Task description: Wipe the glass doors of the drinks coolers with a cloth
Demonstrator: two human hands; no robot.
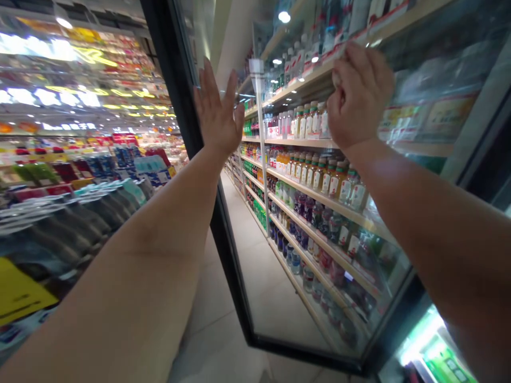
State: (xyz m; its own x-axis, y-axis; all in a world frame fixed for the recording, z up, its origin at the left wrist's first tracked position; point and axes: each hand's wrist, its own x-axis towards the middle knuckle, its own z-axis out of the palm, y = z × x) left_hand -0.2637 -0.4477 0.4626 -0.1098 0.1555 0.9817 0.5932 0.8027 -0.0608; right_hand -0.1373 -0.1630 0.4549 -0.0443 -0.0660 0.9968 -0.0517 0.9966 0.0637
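A glass door (279,298) with a black frame stands swung open in front of me. My left hand (219,111) is raised to its upper left edge, fingers spread and palm towards the pane, beside the black frame (171,69). It holds nothing that I can see. Higher and to the right, my right hand (359,96) is up against or just before the glass with its fingers curled in. Whatever may be inside those fingers is hidden, and the hand is slightly blurred.
Through or in the pane appear wooden-edged shelves (319,192) with rows of bottles (315,170). Blurred hanging goods (72,223) and a yellow sign (22,292) are at left. A lit cabinet with green packs (447,356) is at lower right. Pale floor tiles (215,330) lie below.
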